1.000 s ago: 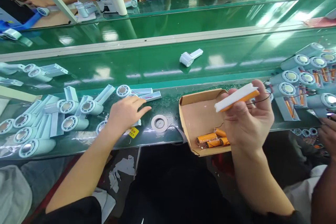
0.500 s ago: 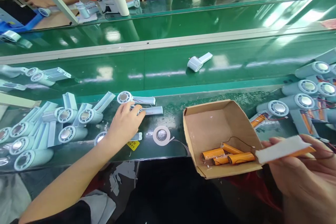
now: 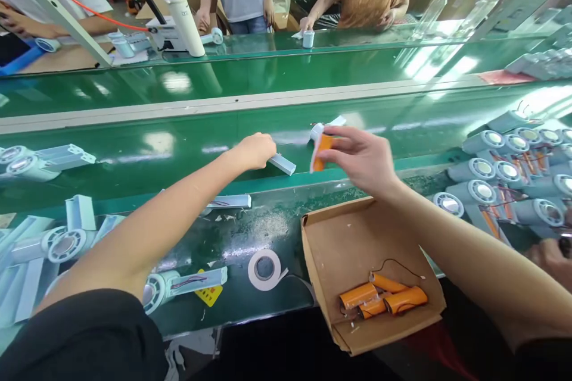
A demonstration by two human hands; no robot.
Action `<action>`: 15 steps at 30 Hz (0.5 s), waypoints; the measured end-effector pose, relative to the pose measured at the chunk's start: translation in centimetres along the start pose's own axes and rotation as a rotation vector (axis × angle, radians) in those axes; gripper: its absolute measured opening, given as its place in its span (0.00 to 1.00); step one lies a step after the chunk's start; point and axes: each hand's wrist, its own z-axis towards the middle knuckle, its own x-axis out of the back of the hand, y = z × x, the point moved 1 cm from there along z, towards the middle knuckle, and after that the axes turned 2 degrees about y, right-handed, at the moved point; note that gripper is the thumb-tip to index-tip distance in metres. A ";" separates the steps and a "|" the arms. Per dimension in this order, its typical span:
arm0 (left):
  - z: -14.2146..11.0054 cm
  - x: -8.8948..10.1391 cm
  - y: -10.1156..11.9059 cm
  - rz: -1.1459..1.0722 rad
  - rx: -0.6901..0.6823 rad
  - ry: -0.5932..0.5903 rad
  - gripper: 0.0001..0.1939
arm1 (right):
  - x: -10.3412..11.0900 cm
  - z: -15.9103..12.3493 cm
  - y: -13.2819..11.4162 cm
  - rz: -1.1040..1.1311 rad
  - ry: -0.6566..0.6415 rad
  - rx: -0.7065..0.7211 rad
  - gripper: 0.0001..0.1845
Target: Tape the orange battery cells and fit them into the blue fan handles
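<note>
Over the near edge of the green belt, my left hand [image 3: 257,152] is closed round a light blue handheld fan housing, its open handle [image 3: 282,164] pointing down to the right. The housing's head is hidden by my fingers. To the right, my right hand [image 3: 364,158] pinches an orange battery [image 3: 322,152] with a white strip along one side. Behind that battery, another light blue fan housing [image 3: 335,122] lies on the belt. Below my right arm, a cardboard box [image 3: 335,238] holds several orange batteries [image 3: 404,300] with thin dark wires.
A roll of white tape [image 3: 252,271] lies on the bench ledge, near a yellow label [image 3: 210,295]. Light blue housings [image 3: 67,244] crowd the left; more, with batteries fitted [image 3: 480,190], fill the right. A hand [image 3: 552,259] shows at the right edge. People stand across the belt.
My left hand has lifted a fan housing off the ledge and moved forward and right. My right hand has brought the battery from the right, over the box, towards it. The view has shifted.
</note>
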 end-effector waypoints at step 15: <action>1.9 0.3 -1.7 -0.385 0.193 0.074 0.13 | -6.9 4.9 3.1 -1.174 -0.597 0.128 0.21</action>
